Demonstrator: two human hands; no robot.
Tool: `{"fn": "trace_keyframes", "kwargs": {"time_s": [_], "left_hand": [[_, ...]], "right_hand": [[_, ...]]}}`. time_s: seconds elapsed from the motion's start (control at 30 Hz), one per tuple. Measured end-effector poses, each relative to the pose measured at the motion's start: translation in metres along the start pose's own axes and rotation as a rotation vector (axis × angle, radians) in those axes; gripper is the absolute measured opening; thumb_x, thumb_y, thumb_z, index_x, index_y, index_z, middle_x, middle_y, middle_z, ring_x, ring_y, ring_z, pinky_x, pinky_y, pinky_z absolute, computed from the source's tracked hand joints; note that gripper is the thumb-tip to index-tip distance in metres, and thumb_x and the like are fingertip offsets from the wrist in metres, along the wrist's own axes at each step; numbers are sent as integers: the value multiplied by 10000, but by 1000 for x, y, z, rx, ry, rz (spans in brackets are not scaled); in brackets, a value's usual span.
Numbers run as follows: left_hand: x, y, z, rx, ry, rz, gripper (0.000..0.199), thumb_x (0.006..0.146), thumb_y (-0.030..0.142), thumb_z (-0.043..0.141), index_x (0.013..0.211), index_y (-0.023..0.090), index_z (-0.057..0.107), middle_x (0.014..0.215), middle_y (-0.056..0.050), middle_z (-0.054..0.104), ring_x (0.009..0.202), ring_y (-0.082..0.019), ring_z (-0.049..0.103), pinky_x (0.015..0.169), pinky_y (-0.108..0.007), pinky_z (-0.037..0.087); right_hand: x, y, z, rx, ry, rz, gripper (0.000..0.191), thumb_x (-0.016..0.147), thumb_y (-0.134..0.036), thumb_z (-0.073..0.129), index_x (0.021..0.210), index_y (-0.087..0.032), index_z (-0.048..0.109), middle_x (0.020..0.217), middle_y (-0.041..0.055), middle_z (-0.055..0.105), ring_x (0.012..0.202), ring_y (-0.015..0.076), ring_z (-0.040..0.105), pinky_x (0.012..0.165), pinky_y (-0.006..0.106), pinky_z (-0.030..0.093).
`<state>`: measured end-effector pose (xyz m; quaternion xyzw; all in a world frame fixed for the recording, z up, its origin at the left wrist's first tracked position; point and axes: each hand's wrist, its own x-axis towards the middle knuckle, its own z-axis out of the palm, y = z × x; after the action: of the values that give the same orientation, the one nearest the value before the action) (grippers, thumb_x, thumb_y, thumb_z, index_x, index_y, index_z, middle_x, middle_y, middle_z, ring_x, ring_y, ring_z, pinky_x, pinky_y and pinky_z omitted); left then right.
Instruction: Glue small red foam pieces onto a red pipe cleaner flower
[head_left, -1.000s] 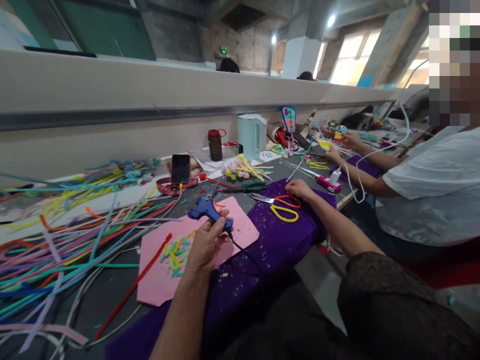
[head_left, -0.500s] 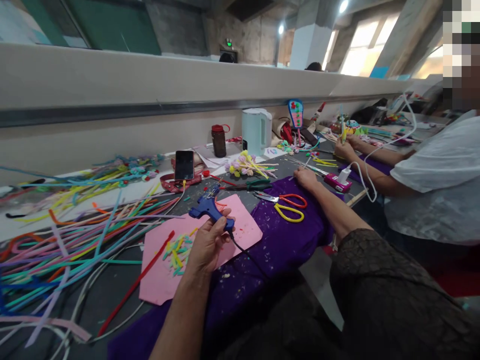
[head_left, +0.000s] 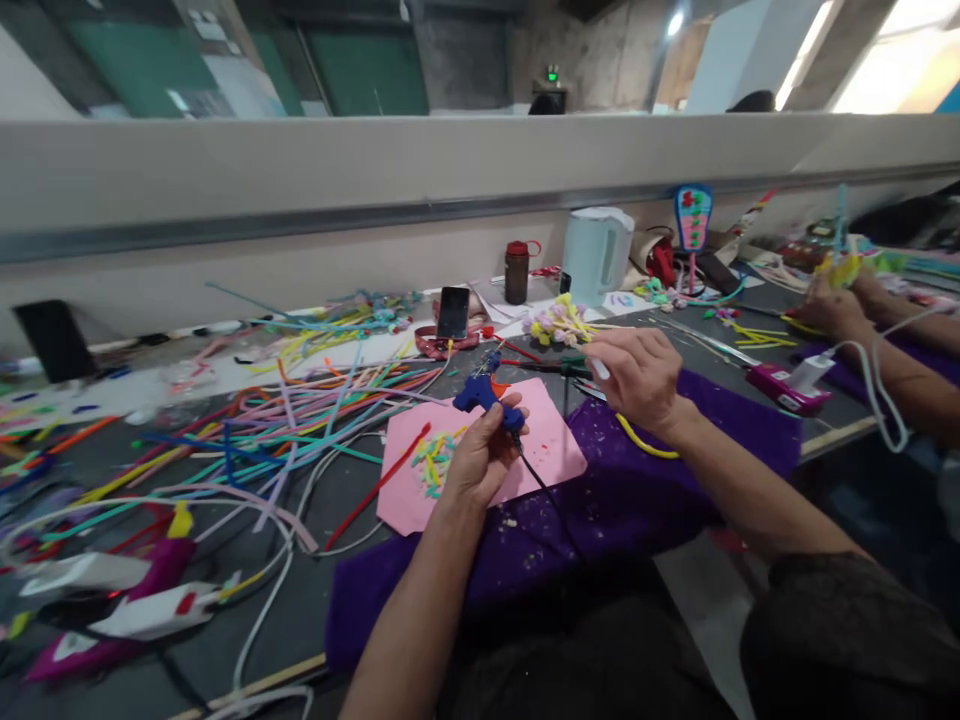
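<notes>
The left hand is wrapped round the grip of a blue glue gun, which it holds over the pink sheet, nozzle toward the far side, with a black cord trailing from the grip toward the near edge. The right hand is raised a little way to the right of the gun, thumb and forefinger pressed together on a pale stub; too little of it shows for me to say what it is. Just beyond and below that hand, scissors with a yellow handle lie partly hidden on the purple cloth. On the left part of the pink sheet sits a pile of snipped yellow and green bits, with a red fuzzy strip slanting across the edge beside it. Farther left, long coloured strips sprawl over the dark table. At the far side stand a phone, a brown bottle with a red cap and a pale blue kettle, with a bunch of fuzzy flowers lying in front. Over on the right, a co-worker's hand is near something yellow.
</notes>
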<state>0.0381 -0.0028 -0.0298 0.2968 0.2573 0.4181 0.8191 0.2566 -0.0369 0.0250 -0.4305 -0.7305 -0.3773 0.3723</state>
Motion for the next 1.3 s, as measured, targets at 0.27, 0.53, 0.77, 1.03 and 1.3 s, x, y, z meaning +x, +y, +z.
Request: {"fn": "trace_keyframes", "kwargs": {"time_s": [0.27, 0.53, 0.77, 1.03, 1.3], "left_hand": [[-5, 5, -2, 184, 13, 152, 390, 681, 301, 667, 1042, 179, 587, 923, -57, 646, 621, -99, 567, 441, -183, 366], [-5, 6, -2, 212, -12, 152, 511, 690, 277, 662, 1163, 190, 493, 972, -87, 648, 725, -148, 599, 476, -194, 393], [-6, 6, 1, 300, 82, 237, 442, 647, 311, 689, 1030, 136, 553, 823, -44, 640, 367, 4, 338, 331, -164, 200], [-2, 6, -4, 383, 169, 320, 347, 648, 372, 667, 858, 166, 484, 586, 74, 485, 329, -9, 365, 294, -132, 213], [-3, 8, -4, 413, 117, 290, 313, 679, 347, 632, 893, 154, 510, 606, 50, 514, 409, -36, 467, 330, -127, 296]], "right_hand": [[33, -46, 20, 169, 197, -65, 299, 788, -130, 500, 1050, -274, 486, 881, 8, 625, 840, 143, 579, 732, 299, 442], [33, -46, 8, 179, 178, 59, 381, 796, -145, 529, 1142, -303, 530, 732, 8, 540, 663, 118, 529, 578, 227, 443], [16, -61, 21, 204, -54, 76, 257, 837, -205, 497, 1087, -164, 543, 807, 59, 631, 693, 122, 581, 595, 214, 432], [-12, -77, 43, 258, -339, 70, 287, 853, -171, 437, 1134, -161, 492, 855, 64, 655, 679, 128, 601, 574, 217, 394], [-11, -79, 46, 383, -417, 177, 276, 872, -196, 410, 1132, -194, 499, 932, 53, 644, 763, 142, 615, 627, 224, 435]]}}
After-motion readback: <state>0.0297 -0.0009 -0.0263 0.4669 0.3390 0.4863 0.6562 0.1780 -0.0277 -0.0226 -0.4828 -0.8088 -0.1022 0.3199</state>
